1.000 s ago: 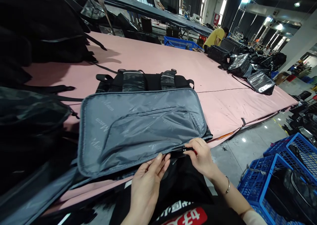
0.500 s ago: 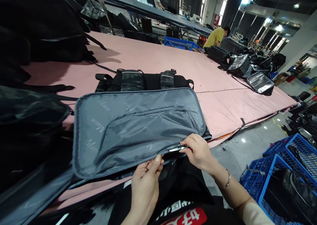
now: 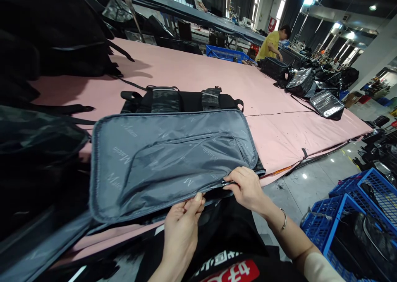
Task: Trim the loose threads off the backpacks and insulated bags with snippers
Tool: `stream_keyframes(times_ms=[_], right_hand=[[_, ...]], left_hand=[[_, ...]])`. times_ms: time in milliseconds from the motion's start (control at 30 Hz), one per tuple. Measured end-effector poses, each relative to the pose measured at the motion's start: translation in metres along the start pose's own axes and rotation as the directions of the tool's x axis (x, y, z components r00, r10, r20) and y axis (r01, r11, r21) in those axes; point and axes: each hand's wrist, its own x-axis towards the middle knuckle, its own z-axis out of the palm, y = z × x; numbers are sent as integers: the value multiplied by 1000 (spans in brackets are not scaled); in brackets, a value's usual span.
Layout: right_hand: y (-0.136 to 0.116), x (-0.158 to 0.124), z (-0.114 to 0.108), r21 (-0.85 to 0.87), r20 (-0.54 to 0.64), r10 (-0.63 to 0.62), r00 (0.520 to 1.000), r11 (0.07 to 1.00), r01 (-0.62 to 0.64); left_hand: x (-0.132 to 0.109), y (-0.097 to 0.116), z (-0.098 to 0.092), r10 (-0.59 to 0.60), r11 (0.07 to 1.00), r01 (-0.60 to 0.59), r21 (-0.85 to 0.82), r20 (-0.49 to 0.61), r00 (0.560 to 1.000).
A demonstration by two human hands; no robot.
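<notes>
An opened backpack lies in front of me, its grey printed lining panel [image 3: 173, 158] facing up and its shoulder straps [image 3: 166, 100] at the far side. At the near edge, the thumb and fingers of my left hand [image 3: 184, 224] are closed on the panel's bound edge. Further right along that same edge is my right hand [image 3: 245, 189], closed around small metal thread snips [image 3: 223, 183]. Only the tip of the snips shows; the fingers cover the rest. Below the edge, between the hands, a dark gap shows.
Black bags [image 3: 62, 29] are piled on the left of the pink-covered table [image 3: 279, 141]. More bags [image 3: 327, 104] lie at its far right end, where a person in yellow [image 3: 269, 44] works. Blue crates [image 3: 338, 216] stand on the floor to the right.
The metal snips stick out less from my right fingers, whose hand has shifted slightly left. My left hand keeps its hold on the edge. The person in yellow has straightened a little.
</notes>
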Motion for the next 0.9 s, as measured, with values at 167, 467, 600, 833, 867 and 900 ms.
stream_keyframes(times_ms=[167,467,600,833,867,900], right_hand=[[-1,0,2,-11,-10,10,1000,1000,-10],[-6,0,-3,61,-20,-5,1000,998,6],[-6,-4,-10,174,-83,26,996,985,-11],[3,-16,9,168,-243,71,967,985,-30],[5,-16,16,120,-281,48,958,993,-15],[7,-16,24,81,-323,34,946,997,-8]], left_hand=[[0,1,1,6,1000,-6,-6,1,1000],[1,0,-3,-17,1000,18,-17,12,1000],[0,3,-5,-49,998,49,-31,5,999],[1,9,-14,-145,985,145,-88,12,989],[2,8,-17,-143,987,145,-68,28,989],[3,6,-21,-131,991,133,-23,56,990]])
